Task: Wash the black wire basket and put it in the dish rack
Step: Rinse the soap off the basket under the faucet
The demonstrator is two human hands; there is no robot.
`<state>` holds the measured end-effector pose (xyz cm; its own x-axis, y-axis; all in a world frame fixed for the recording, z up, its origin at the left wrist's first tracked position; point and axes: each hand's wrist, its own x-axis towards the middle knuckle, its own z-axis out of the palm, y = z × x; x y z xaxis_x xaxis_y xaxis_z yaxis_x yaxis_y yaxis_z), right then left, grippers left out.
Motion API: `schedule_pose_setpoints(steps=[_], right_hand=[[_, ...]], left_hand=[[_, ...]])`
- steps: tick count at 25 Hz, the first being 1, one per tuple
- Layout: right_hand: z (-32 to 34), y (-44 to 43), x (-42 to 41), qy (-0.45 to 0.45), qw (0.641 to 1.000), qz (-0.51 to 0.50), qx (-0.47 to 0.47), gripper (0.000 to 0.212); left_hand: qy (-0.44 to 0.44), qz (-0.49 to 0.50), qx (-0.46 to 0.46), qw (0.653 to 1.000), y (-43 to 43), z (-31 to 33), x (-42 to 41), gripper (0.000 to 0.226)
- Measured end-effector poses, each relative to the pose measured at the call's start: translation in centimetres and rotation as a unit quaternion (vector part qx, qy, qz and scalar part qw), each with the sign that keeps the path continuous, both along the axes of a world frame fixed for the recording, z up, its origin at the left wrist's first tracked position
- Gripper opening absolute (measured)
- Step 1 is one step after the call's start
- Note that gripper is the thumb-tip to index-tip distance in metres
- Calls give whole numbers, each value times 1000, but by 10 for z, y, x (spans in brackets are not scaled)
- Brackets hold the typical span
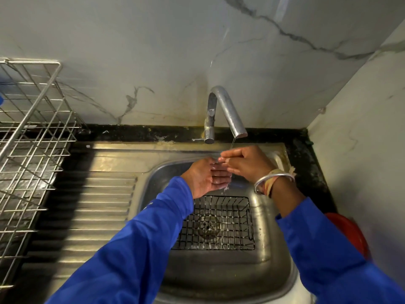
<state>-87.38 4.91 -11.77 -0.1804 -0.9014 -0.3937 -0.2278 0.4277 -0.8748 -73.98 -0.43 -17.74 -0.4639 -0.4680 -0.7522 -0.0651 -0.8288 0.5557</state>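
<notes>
The black wire basket (221,224) lies flat in the bottom of the steel sink (274,249), over the drain, wet and untouched. Both my hands are above it under the tap. My left hand (206,176) is cupped, palm up, with wet fingers. My right hand (245,161) has its fingers curled and rubs against the left fingertips in a thin stream of water. Neither hand holds anything. The silver wire dish rack (32,137) stands on the counter at the far left.
The steel tap (225,110) runs a thin stream above my hands. A ribbed steel drainboard (92,207) lies between sink and rack. A red round object (348,233) sits at the right by the side wall. Marble walls close the back and right.
</notes>
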Motion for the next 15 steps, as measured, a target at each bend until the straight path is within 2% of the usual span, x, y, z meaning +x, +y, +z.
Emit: schedule_pose_setpoints(steps=[6, 10, 15], right_hand=[[18, -23, 2, 81, 995, -35, 46, 11], [32, -23, 7, -3, 992, -4, 129, 19], [39, -25, 5, 11, 990, 5, 138, 24]], left_hand=[[35, 47, -13, 998, -6, 1, 10, 45], [71, 89, -19, 993, -11, 1, 14, 43], [115, 137, -10, 984, -15, 9, 2, 44]])
